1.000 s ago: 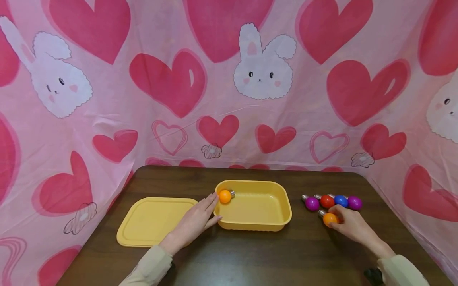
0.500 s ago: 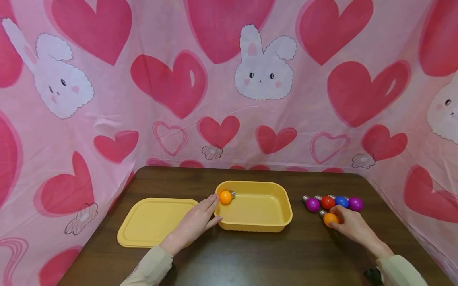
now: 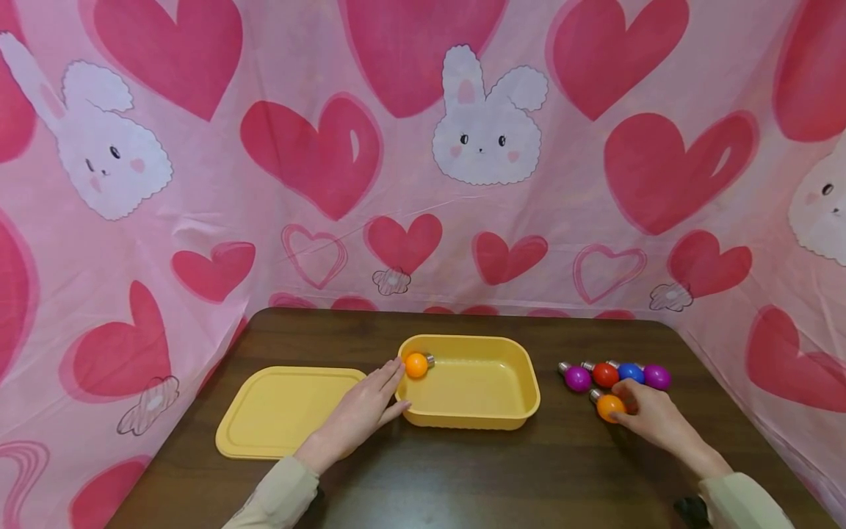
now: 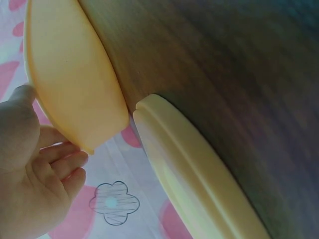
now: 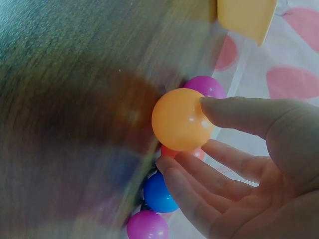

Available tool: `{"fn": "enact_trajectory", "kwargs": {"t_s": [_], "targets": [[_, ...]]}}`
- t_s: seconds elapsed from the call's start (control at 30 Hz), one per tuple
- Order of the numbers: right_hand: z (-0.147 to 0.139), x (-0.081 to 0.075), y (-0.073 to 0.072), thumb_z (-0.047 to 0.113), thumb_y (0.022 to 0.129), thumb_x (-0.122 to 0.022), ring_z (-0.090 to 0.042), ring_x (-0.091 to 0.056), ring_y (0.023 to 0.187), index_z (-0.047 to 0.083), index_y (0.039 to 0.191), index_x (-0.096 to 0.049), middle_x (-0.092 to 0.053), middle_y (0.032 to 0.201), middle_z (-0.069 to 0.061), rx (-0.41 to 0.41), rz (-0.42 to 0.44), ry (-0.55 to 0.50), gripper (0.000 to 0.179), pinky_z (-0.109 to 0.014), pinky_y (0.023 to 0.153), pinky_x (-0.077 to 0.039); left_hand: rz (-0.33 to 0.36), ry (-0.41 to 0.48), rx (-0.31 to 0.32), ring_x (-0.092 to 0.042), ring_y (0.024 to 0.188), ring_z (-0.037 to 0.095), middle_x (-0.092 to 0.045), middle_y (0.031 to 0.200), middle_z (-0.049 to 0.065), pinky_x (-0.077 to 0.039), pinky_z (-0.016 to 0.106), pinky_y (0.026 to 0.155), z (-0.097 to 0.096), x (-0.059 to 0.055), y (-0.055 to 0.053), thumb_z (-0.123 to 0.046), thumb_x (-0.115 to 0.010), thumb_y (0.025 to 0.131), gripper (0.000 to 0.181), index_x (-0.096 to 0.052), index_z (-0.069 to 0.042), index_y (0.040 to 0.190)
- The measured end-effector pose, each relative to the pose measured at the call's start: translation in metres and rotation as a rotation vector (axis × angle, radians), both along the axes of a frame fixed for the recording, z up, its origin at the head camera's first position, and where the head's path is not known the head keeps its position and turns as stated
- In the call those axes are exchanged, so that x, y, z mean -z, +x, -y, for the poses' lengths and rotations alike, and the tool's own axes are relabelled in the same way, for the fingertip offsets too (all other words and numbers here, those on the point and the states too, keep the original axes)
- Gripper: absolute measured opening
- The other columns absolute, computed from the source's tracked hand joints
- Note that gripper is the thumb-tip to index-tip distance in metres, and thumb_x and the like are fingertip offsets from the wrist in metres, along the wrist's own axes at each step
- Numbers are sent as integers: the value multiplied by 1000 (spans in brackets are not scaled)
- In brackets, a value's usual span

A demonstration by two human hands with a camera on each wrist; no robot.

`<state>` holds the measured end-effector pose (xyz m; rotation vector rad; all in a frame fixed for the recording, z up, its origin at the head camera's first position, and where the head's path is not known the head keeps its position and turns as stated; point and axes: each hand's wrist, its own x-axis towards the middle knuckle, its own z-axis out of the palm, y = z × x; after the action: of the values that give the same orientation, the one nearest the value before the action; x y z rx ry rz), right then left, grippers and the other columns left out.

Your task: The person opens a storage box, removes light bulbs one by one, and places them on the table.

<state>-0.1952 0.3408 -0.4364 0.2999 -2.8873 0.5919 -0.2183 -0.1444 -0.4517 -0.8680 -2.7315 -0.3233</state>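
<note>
In the head view, my left hand [image 3: 357, 415] rests with straight fingers along the left end of a yellow plastic box [image 3: 476, 422]. The left wrist view shows the thumb and fingers at the box's rim [image 4: 44, 107]. An orange light bulb [image 3: 416, 365] lies inside, in the left part. To the right of the box, my right hand [image 3: 651, 415] has thumb and fingers around a second orange light bulb [image 3: 609, 408], its metal base pointing away to the left. In the right wrist view, the thumb tip touches this bulb [image 5: 179, 119], with the fingers curved on its other side.
Behind the right hand lie a purple bulb [image 3: 578, 379], a red bulb [image 3: 604, 375], a blue bulb [image 3: 631, 373] and another purple bulb [image 3: 657, 378] in a row. A yellow lid [image 3: 284, 411] lies left of the box on the dark wooden table [image 3: 463, 477]. A pink heart-patterned cloth [image 3: 410, 176] hangs behind.
Very little differs. The right hand's fingers have shifted slightly at the orange bulb, leaving a bit more of it visible. The left hand and the box have stayed put.
</note>
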Motion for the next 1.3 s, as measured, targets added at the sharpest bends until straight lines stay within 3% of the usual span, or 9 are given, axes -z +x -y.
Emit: {"fn": "enact_trajectory", "kwargs": {"t_s": [0.2, 0.57, 1.3], "targets": [[1, -1, 2, 11, 75, -83, -29, -72, 77, -5, 98, -65, -72, 93, -20, -6, 7, -21, 33, -42, 68, -61, -12, 9, 8, -52, 137, 31, -49, 151, 17, -46, 47, 110, 0, -1, 1, -44, -61, 95, 68, -47, 0, 145], [0, -2, -2, 14, 75, -84, -20, -66, 69, 0, 91, -67, -71, 83, -9, 9, -17, 50, 27, -35, 64, -59, -19, 10, 13, -52, 137, 31, -49, 151, 17, -46, 47, 110, 1, 1, 0, -45, -61, 95, 68, -47, 0, 145], [-5, -3, -8, 9, 78, -81, -25, -69, 73, -6, 94, -67, -72, 87, -16, 26, 18, 3, 26, -39, 66, -61, 29, 22, 0, -50, 139, 29, -46, 154, 14, -45, 46, 112, 1, -2, 1, -47, -59, 96, 70, -44, -4, 149]]}}
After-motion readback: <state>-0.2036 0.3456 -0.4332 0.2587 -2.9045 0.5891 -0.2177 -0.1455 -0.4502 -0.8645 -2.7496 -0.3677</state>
